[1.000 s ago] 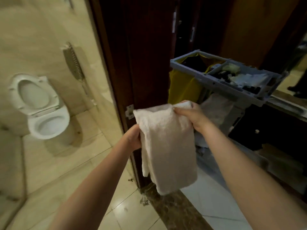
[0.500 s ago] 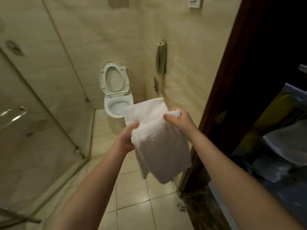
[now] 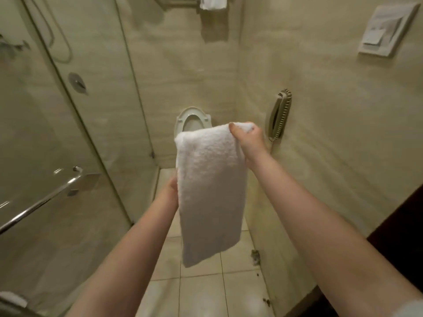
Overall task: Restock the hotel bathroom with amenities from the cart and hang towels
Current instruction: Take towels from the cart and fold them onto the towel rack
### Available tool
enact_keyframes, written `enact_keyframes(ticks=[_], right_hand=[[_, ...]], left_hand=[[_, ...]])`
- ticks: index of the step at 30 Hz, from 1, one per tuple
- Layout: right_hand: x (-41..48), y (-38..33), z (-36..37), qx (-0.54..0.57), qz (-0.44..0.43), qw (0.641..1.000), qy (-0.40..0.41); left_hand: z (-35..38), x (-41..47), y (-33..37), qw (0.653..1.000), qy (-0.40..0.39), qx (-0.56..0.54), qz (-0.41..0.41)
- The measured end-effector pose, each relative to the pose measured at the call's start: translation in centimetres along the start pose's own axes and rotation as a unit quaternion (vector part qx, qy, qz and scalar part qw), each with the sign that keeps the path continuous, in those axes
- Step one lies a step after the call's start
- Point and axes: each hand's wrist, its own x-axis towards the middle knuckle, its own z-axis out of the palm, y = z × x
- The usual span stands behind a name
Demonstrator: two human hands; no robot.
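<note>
Two bare forearms are showing in the head camera view, both uncovered from wrist to elbow. The left hand is wearing no glove, ring or bracelet on the part that is showing; most of it is hidden. The right hand is likewise wearing no glove, watch or ring. At the bottom right corner, a pale, light-coloured sleeve edge is showing near the right elbow, blurred.

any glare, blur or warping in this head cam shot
Head view: dim yellowish light; the shower glass shows soft reflections; wide-angle bending curves its frame and the chrome bar; the white towel is sharp, floor corners slightly smeared.
</note>
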Motion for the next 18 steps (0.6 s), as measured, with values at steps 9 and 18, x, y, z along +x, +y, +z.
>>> enact_keyframes(ticks=[9, 18], right_hand=[[15.5, 2.3, 8.4, -0.126, 0.005, 0.988, 0.087], [29.1, 0.2, 15.2, -0.044, -0.024, 0.999, 0.014]], left_hand=[[2.0, 7.3, 8.4, 0.985, -0.098, -0.112, 0.087], [-0.2, 18.8, 18.8, 0.994, 0.012, -0.028, 0.107]])
